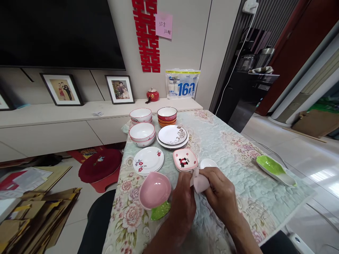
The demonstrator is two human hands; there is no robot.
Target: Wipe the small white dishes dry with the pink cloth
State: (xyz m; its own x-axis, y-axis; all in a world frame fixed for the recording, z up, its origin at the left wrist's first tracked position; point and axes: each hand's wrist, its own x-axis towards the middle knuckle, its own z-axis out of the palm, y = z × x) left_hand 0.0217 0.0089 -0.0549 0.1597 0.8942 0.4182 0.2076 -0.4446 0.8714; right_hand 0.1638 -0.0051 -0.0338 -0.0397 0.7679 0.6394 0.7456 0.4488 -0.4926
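A pale, crumpled cloth or tissue (200, 182) is held between both hands near the table's front. My left hand (184, 201) is closed at its left side; my right hand (221, 188) pinches it from the right. Just beyond the hands lie a pink square cat plate (185, 159) and small white dishes (208, 163), partly hidden by my right hand. To the left of my left hand sits a pink peach-shaped bowl (155, 190) with a green leaf-shaped part (160, 210). Whether anything is inside the cloth is hidden.
Flowered white plates (148, 160), brown-patterned plates (172, 134), white bowls (142, 132) and red and orange bowls (167, 113) stand stacked farther back on the clothed table (225, 141). A green dish (274, 169) lies at the right edge. A stool (100, 165) is at left.
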